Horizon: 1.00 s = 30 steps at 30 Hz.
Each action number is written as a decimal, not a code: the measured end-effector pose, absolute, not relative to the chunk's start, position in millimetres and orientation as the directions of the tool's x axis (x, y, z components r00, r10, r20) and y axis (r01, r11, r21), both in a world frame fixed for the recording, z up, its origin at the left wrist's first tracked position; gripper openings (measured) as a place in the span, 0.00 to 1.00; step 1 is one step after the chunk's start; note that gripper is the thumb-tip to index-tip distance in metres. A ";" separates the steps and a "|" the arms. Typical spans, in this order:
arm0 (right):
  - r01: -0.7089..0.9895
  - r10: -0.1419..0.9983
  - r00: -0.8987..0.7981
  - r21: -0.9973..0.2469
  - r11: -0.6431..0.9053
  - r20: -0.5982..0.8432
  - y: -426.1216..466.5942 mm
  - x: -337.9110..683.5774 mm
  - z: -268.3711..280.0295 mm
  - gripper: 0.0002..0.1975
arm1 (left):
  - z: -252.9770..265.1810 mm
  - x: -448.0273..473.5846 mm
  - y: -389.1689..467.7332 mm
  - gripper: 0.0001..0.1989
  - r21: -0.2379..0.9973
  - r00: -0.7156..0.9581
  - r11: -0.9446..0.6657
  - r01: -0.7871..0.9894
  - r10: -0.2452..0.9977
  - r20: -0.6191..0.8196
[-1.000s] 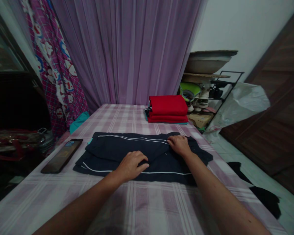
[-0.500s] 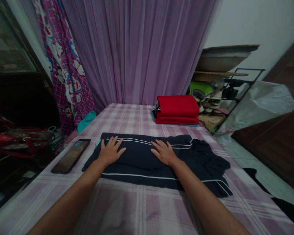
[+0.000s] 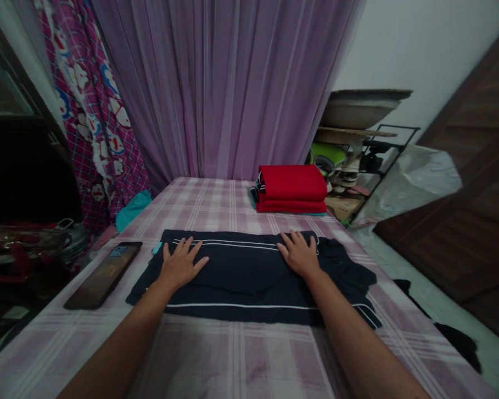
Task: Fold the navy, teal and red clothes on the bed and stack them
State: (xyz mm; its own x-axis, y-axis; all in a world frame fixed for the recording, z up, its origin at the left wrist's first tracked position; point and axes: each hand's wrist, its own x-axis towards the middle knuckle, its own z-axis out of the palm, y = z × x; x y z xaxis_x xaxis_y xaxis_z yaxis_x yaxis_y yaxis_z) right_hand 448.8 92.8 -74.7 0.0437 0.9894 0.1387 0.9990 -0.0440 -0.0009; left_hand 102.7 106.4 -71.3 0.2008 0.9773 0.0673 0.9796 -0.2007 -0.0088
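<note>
A dark navy garment [image 3: 241, 277] with white piping lies folded lengthwise on the checked cloth. Its right end is loose and rumpled, with sleeve-like or collar-like parts bunched there. My left hand [image 3: 180, 266] rests flat on the left part of the garment, fingers spread. Toward its right part, my right hand [image 3: 300, 255] lies flat with fingers apart, touching the upper edge near the piping. A bit of teal fabric [image 3: 157, 248] peeks out at the garment's left end.
Left of the garment lies a phone [image 3: 103, 275]. Folded red clothes [image 3: 293, 188] are stacked at the back right. Purple curtains [image 3: 228, 88] hang behind the checked surface [image 3: 216, 205]. A cluttered rack [image 3: 357, 144] stands beyond the right edge, with dark cloth [image 3: 457, 343] on the floor.
My right hand has slid to the right along the garment's upper edge, and the white piping there lies straighter. My left hand stays on the left part. The view has shifted slightly.
</note>
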 end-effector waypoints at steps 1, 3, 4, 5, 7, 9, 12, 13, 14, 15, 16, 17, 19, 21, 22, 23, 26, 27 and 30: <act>0.994 0.989 0.106 0.007 -0.107 0.107 93.2 457.9 -76.6 0.29 | -71.9 102.9 106.8 0.32 -0.008 0.201 -0.201 0.980 0.977 0.070; 0.988 0.988 0.152 0.003 -0.153 0.031 94.1 470.8 -79.1 0.30 | -72.4 103.6 107.7 0.32 -0.008 0.198 -0.198 0.980 0.978 0.063; 0.989 0.989 0.150 -0.003 -0.150 0.009 94.8 474.1 -79.1 0.30 | -72.3 103.9 108.2 0.32 -0.007 0.196 -0.196 0.981 0.979 0.054; 0.989 0.989 0.147 -0.010 -0.147 -0.003 95.5 475.6 -78.0 0.30 | -71.8 104.1 108.6 0.33 -0.007 0.194 -0.193 0.981 0.980 0.043; 0.989 0.990 0.141 -0.028 -0.142 -0.029 96.4 474.7 -72.6 0.31 | -70.2 104.4 109.2 0.33 -0.007 0.188 -0.188 0.982 0.982 0.025; 0.990 0.990 0.129 -0.050 -0.132 -0.057 95.6 471.4 -64.7 0.31 | -67.9 104.6 108.9 0.33 -0.004 0.194 -0.194 0.981 0.981 0.023; 0.992 0.991 0.118 -0.052 -0.115 0.063 88.9 466.8 -56.7 0.30 | -65.3 105.3 106.8 0.33 -0.010 0.200 -0.200 0.980 0.979 0.023; 0.992 0.985 0.126 -0.042 -0.121 0.117 85.6 466.2 -56.1 0.29 | -64.8 105.8 105.7 0.33 -0.014 0.198 -0.198 0.980 0.980 0.021; 0.990 0.980 0.140 -0.035 -0.136 0.144 82.2 466.1 -56.4 0.29 | -64.3 106.3 104.7 0.34 -0.018 0.191 -0.191 0.981 0.981 0.017; 0.988 0.978 0.155 -0.030 -0.153 0.137 79.0 466.8 -57.0 0.29 | -63.7 106.9 103.8 0.34 -0.019 0.183 -0.183 0.983 0.983 0.014; 0.985 0.980 0.170 -0.027 -0.168 0.104 76.4 468.1 -57.2 0.28 | -62.5 107.4 103.2 0.34 -0.018 0.176 -0.176 0.984 0.984 0.010; 0.984 0.982 0.179 -0.024 -0.178 0.061 74.8 470.1 -56.4 0.27 | -60.4 107.9 103.2 0.34 -0.015 0.169 -0.169 0.986 0.986 -0.003; 0.983 0.983 0.182 -0.012 -0.182 0.017 75.1 476.1 -50.0 0.27 | -52.6 107.9 105.5 0.35 -0.010 0.158 -0.158 0.987 0.986 -0.051; 0.981 0.980 0.192 0.008 -0.192 0.044 80.3 484.1 -37.7 0.28 | -39.7 106.0 111.8 0.34 0.005 0.164 -0.164 0.986 0.979 -0.118; 0.979 0.977 0.202 0.016 -0.203 0.062 84.5 488.7 -30.5 0.28 | -31.9 104.1 116.7 0.33 0.012 0.169 -0.169 0.986 0.975 -0.143; 0.977 0.974 0.210 0.023 -0.212 0.082 89.7 493.5 -23.5 0.28 | -23.9 101.5 122.6 0.32 0.010 0.168 -0.168 0.986 0.974 -0.151; 0.979 0.972 0.197 0.034 -0.203 0.131 109.2 508.5 -10.0 0.23 | -4.3 89.3 145.8 0.29 -0.073 0.151 -0.158 0.985 0.985 -0.088; 0.981 0.973 0.184 0.034 -0.191 0.138 116.6 513.4 -9.0 0.22 | -0.8 84.0 154.9 0.28 -0.117 0.154 -0.160 0.980 0.986 -0.058; 0.987 0.982 0.154 0.027 -0.158 0.113 138.3 527.9 -16.4 0.22 | -0.8 66.3 182.9 0.27 -0.203 0.214 -0.217 0.955 0.976 -0.037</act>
